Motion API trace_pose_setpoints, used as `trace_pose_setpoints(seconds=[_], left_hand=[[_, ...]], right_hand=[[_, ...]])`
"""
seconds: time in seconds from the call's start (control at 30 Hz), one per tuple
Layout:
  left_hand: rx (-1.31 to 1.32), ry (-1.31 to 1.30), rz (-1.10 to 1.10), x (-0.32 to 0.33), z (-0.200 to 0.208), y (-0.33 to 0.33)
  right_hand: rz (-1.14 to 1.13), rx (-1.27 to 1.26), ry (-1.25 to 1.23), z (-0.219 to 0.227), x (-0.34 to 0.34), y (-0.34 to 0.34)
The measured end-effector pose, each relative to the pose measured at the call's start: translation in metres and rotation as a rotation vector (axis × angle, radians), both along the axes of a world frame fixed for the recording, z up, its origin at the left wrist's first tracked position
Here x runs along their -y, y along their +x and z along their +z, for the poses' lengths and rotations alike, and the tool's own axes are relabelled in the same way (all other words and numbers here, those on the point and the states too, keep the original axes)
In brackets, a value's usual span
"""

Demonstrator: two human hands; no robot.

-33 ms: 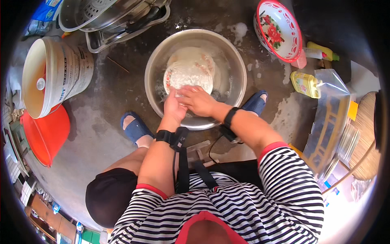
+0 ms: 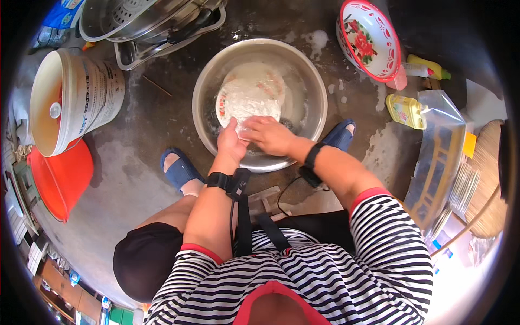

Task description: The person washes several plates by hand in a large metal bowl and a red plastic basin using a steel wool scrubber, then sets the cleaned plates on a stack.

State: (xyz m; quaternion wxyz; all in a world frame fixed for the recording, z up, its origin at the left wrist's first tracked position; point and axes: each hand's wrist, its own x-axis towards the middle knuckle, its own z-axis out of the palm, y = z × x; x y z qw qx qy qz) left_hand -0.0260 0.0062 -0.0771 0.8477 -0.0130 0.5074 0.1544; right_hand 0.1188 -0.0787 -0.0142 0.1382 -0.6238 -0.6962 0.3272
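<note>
A wide steel basin [image 2: 202, 76] stands on the floor in front of me with water in it. Inside is a wet white plate [image 2: 246, 100] with red patterning near its rim, over another pale dish [image 2: 271, 76] partly hidden beneath. My left hand [image 2: 232, 143] grips the plate's near edge, thumb on top, other fingers hidden below. Across that same edge lies my right hand [image 2: 269, 135], palm down with fingers stretched toward the left hand. No sponge or cloth shows under it, though its underside is hidden.
To the left stand a white bucket [image 2: 103, 97] and a red basin [image 2: 65, 179]; steel pans [image 2: 162, 32] are stacked far left. On the right are a red-rimmed enamel basin [image 2: 384, 54], a yellow bottle [image 2: 405, 112] and a clear plastic sheet [image 2: 436, 157]. My slippered feet flank the steel basin.
My right hand has shifted slightly right and toward me along the plate's edge. The plate has moved a little left; my left hand stays on it.
</note>
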Motion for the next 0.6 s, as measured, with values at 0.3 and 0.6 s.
trace_pose_setpoints(seconds=[0.3,0.6], left_hand=[[-0.422,0.876,-0.250,-0.006,0.096,0.027],[-0.181,1.451,-0.403,-0.014,0.215,0.040]], right_hand=[[-0.483,0.279,0.107,0.064,0.019,0.087],[-0.291,0.197,0.303,0.216,-0.029,0.096]])
